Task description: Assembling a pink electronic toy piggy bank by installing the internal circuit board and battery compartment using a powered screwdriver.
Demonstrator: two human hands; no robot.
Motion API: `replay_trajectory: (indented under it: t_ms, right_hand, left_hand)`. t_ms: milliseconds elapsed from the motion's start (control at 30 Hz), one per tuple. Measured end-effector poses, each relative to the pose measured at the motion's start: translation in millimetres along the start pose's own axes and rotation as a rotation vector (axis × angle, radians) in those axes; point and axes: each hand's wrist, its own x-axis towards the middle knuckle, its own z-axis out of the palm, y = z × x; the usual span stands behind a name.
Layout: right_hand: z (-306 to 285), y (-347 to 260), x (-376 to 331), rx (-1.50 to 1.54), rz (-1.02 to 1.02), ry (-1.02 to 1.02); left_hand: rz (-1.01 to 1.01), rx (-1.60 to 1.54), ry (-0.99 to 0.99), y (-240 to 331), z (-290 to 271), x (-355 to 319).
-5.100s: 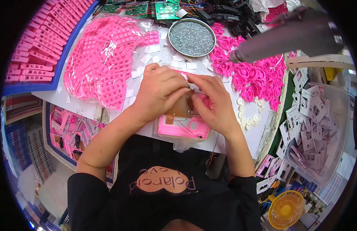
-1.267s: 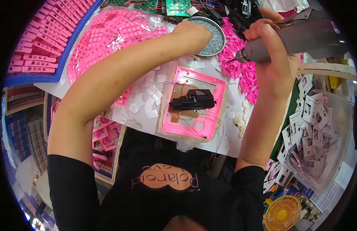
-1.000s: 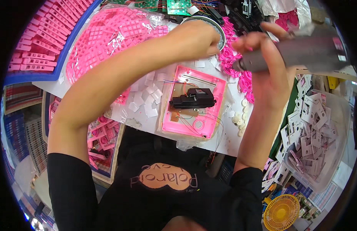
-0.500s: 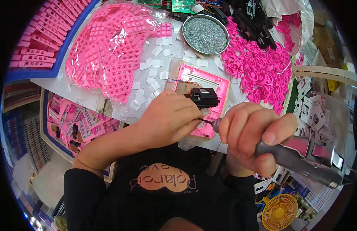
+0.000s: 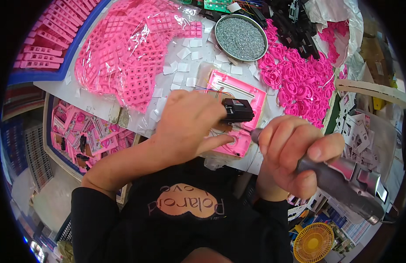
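A pink plastic housing (image 5: 242, 94) lies flat on the white bench with a black module (image 5: 238, 110) and thin wires set in it. My left hand (image 5: 187, 125) rests on the housing's near left part, fingers pressing it down, index finger stretched toward its lower corner. My right hand (image 5: 295, 153) grips a grey electric screwdriver (image 5: 343, 182), its tip pointing at the housing's lower right corner beside my left index finger.
A round metal dish of small screws (image 5: 241, 31) stands behind the housing. Pink gear-like parts (image 5: 299, 81) pile up at the right, bagged pink grids (image 5: 128, 52) at the left. White squares litter the bench. A yellow fan (image 5: 313, 243) sits low right.
My left hand came back from the screw dish to the housing. My right hand brought the screwdriver down from the upper right to the housing's near corner.
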Motion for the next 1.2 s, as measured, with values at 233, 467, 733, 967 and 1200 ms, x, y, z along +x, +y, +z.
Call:
replay_trajectory:
  t_ms: [233, 467, 733, 967, 1200]
  right_hand:
    - [-12, 35, -3, -0.099, -0.021, 0.039]
    - [-9, 43, -2, -0.115, 0.013, 0.05]
    - [-6, 51, -2, -0.144, 0.01, 0.033]
    - [-3, 54, -4, -0.275, -0.075, -0.003]
    - [-1, 49, 7, -0.49, 0.002, -0.123]
  left_hand:
    - [-0.087, 0.06, -0.132, -22, 14, -13]
    - [-0.069, 0.011, -0.121, -26, 12, -12]
    - [-0.064, 0.028, -0.142, -26, 10, -11]
    - [-0.018, -0.033, -0.127, -30, 16, -13]
    - [0.087, -0.034, -0.096, -36, 19, -13]
